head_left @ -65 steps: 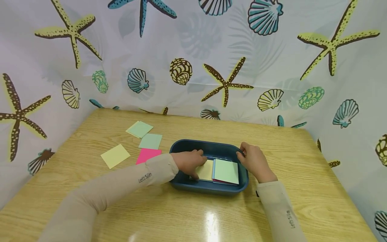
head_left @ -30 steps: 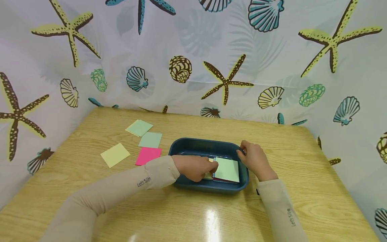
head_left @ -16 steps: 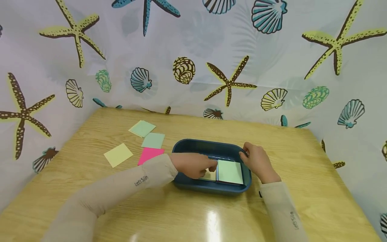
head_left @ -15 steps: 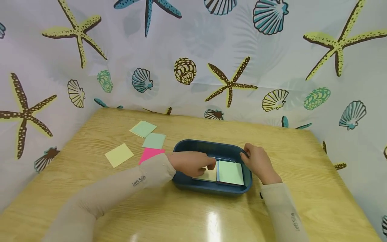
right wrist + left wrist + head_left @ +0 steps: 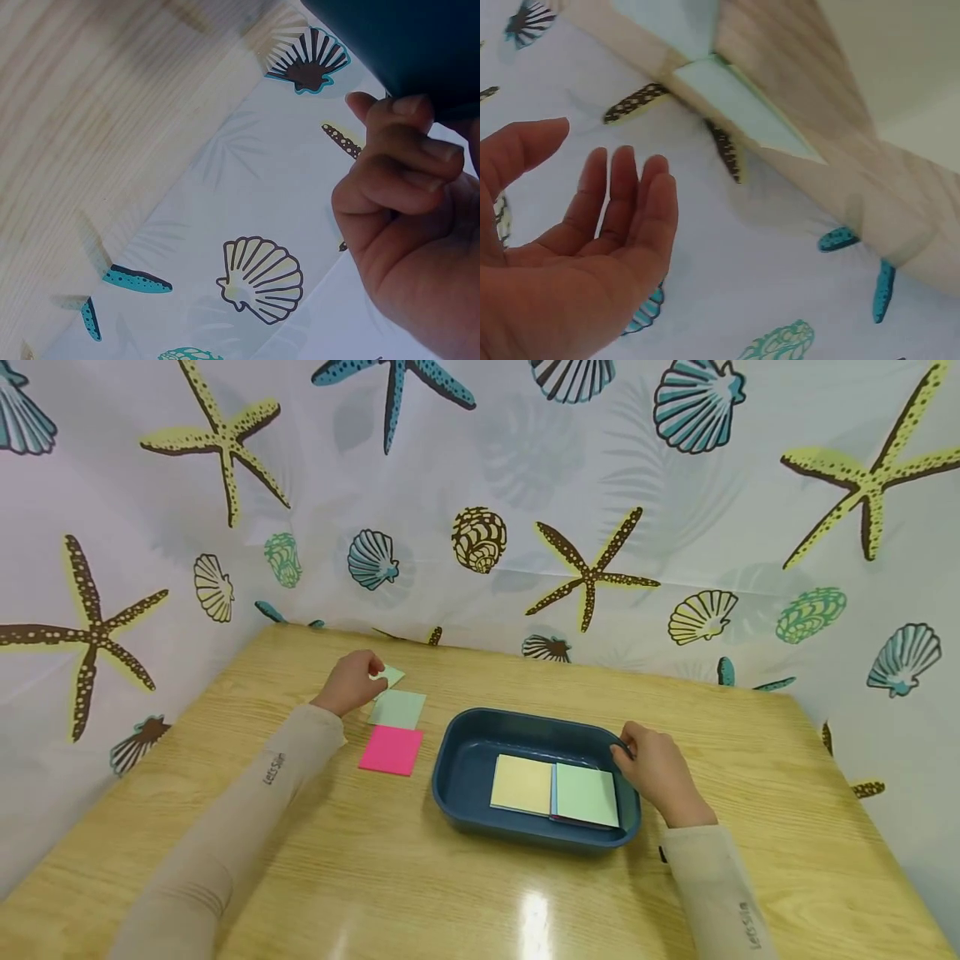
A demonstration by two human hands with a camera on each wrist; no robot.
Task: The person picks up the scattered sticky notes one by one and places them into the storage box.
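One left hand (image 5: 350, 681), leftmost item, above the wooden surface (image 5: 420, 868); thumb and fingers loosely curved, clear gap between, nothing seen held. One left sleeve (image 5: 288, 760) behind it. One lone yellow sheet (image 5: 345, 742), only a sliver visible beside the cuff. One far green sheet (image 5: 392, 674), partly behind the left fingertips; contact, cannot tell. One near green sheet (image 5: 399, 710), closer to the person. One pink sheet (image 5: 392, 750), adjoining its lower edge. One blue tray (image 5: 467, 781), right of and apart from the loose sheets. Inside: one yellow stack (image 5: 521, 785), lying flat; one green stack (image 5: 587, 793), immediately right, bluish edge between. One right hand (image 5: 660, 772), rightmost; thumb and fingers pinching the tray's right end.

Just changed: left hand out of the tray, over to the loose sheets; both stacks uncovered, side by side. Judgement: adjusting of stacks set aside, attention now on loose sheets.

Against half a second earlier: left hand then over the yellow stack; pink sheet then partly covered, now bare; lone yellow sheet then plain, now nearly hidden. Right-hand grip: unchanged.
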